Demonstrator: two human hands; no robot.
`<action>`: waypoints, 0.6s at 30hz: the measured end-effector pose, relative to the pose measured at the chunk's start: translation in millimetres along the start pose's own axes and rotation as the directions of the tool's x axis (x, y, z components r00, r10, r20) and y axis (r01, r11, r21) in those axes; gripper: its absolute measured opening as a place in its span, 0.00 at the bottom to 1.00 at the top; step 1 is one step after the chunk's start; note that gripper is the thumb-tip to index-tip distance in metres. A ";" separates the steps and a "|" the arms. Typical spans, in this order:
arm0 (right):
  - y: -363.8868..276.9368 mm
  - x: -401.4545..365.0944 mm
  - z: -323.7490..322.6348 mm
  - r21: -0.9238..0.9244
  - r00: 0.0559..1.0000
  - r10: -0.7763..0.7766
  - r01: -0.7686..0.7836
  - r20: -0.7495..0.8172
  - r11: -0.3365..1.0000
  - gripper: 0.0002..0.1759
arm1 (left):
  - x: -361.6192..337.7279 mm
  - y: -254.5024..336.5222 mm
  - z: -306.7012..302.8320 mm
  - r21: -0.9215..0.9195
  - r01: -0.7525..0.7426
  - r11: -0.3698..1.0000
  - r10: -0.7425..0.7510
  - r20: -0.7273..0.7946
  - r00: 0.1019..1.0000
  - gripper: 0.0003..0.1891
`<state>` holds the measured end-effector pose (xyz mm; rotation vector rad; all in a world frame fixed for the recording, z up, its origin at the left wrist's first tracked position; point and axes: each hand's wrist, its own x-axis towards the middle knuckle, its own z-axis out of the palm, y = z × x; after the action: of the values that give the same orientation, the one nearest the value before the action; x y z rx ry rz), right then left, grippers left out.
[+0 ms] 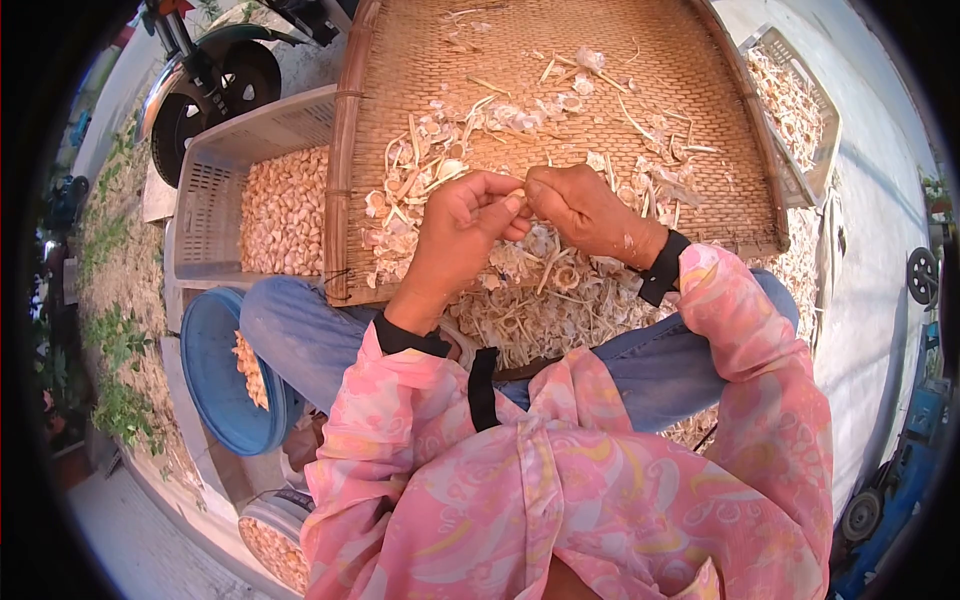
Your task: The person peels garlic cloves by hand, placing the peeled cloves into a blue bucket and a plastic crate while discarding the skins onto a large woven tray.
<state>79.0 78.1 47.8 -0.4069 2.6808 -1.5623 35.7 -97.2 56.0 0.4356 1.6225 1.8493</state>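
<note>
My left hand (pixel 458 225) and my right hand (pixel 582 208) meet over the near part of a woven bamboo tray (pixel 690 75). Between their fingertips is a small pale yellowish garlic clove (pixel 519 194), mostly covered by the fingers. The left thumb and forefinger pinch it, while the right fingers are curled closed against its other side. Around and beyond both hands, dry garlic skins (pixel 440 140) and thin stalks lie scattered on the weave. A thicker heap of skins (pixel 540 310) fills the space below the tray's near edge, between my knees.
At the left, a plastic crate (pixel 212 195) holds many garlic cloves (pixel 285 215). Below it stands a blue bucket (pixel 215 400) with peeled-looking cloves inside, and a round container (pixel 270 510) of cloves. Another crate (pixel 825 120) of skins is at right. A wheel (pixel 245 80) stands behind.
</note>
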 end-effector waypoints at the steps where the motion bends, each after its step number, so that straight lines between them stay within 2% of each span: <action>1: -0.6 0.6 -0.3 0.137 0.999 0.032 -0.031 -0.009 0.990 0.18 | -0.8 2.9 -1.3 -0.037 -0.001 0.999 0.001 0.013 1.000 0.11; 4: -11.0 3.9 1.8 0.499 0.976 0.218 -0.184 -0.010 0.847 0.16 | -0.5 4.0 -5.3 -0.138 0.007 0.990 -0.005 0.018 1.000 0.12; 7: 8.5 10.5 -3.5 0.086 0.976 0.199 -0.191 -0.093 0.978 0.13 | -4.7 7.2 -5.6 -0.184 0.015 0.983 -0.012 0.017 1.000 0.12; 10: 9.6 7.6 4.7 0.118 0.950 0.233 -0.212 -0.210 0.970 0.10 | -7.8 4.4 -10.7 -0.184 -0.008 0.983 0.008 0.000 1.000 0.13; 11: 5.8 6.1 2.2 0.135 0.943 0.292 -0.272 -0.162 0.953 0.14 | -8.0 3.2 -12.3 -0.186 -0.023 0.982 0.021 -0.010 1.000 0.13; 14: -2.1 6.1 5.5 0.460 0.963 0.246 -0.171 -0.108 0.872 0.12 | -7.6 -0.8 -12.8 -0.183 -0.073 0.980 0.064 -0.056 0.996 0.12; 17: 0.4 9.3 11.4 0.586 0.996 0.085 -0.058 -0.018 0.808 0.13 | -5.1 -4.8 -7.9 -0.193 -0.110 0.975 0.090 -0.107 0.990 0.10; 18: 3.7 9.5 12.3 0.578 0.995 0.092 -0.060 -0.025 0.814 0.12 | -3.3 -5.8 -6.4 -0.199 -0.120 0.973 0.097 -0.122 0.988 0.10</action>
<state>70.8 67.2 39.5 -0.2285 2.0486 -2.2560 35.5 -103.9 49.6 0.3416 1.4834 2.1330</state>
